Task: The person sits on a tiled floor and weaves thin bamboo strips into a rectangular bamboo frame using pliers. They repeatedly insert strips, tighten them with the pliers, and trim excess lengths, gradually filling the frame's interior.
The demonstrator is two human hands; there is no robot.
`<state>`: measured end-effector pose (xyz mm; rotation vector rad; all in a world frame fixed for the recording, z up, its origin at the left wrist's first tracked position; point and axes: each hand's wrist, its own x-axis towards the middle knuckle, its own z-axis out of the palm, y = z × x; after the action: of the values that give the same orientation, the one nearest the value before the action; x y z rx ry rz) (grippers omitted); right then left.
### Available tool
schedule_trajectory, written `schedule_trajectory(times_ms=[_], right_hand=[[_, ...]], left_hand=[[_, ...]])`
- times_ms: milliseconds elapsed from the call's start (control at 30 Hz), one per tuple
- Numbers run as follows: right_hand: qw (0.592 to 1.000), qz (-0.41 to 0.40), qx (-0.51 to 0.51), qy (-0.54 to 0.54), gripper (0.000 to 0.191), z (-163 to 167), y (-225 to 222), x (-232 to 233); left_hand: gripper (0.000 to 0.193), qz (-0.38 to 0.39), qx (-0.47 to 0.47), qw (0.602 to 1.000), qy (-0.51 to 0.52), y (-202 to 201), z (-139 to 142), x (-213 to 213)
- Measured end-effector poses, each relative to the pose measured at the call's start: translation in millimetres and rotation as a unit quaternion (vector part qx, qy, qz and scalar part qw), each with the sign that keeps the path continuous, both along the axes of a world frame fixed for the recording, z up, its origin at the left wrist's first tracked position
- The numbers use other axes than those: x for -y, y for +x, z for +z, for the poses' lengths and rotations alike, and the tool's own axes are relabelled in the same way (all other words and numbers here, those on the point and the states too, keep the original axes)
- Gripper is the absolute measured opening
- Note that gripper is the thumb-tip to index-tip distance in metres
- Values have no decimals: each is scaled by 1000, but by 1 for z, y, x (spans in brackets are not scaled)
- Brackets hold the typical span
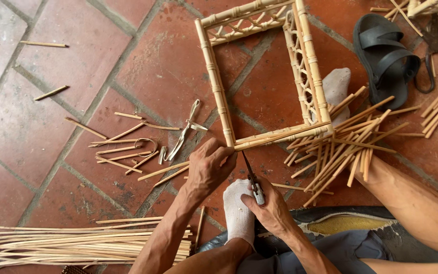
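One bamboo frame (pixel 264 76) on the brick floor (pixel 36 127). Left hand (pixel 210 166), grip closed on frame's near corner. Right hand (pixel 269 208) just below that corner, grip tight round one knife (pixel 252 180), tip touching frame. Two white socks: one (pixel 238 213) below frame, one (pixel 336 86) right. One black sandal (pixel 384 58) right of frame.

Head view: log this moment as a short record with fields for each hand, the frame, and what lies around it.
left hand: left hand grips the lower corner of the bamboo frame
right hand: right hand holds a small knife, blade tip up at that corner
frame: square, open, with lattice side panels, tilted on the brick floor
feet: white sock between the hands
right of frame: heap of cut bamboo sticks, black sandal
left of frame: metal pliers, scattered offcuts
bottom left: bundle of long splints
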<state>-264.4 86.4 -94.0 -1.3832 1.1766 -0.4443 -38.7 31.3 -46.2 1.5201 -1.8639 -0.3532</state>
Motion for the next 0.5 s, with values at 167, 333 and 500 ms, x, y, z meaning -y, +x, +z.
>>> schedule_trajectory(times_ms=[167,333,500], right_hand=[[998,-27,-32,-42,49,10,-12,-1],[997,-83,-5,-7,42,5,-49,-8],[988,-71,-87,-103,23,-25,-82,-11]], left_hand=[[9,-12,-1,1000,-4,-36,8,5],[11,-48,-9,998,28,-73,6,13],[11,-107,-39,993,9,-118,7,19]])
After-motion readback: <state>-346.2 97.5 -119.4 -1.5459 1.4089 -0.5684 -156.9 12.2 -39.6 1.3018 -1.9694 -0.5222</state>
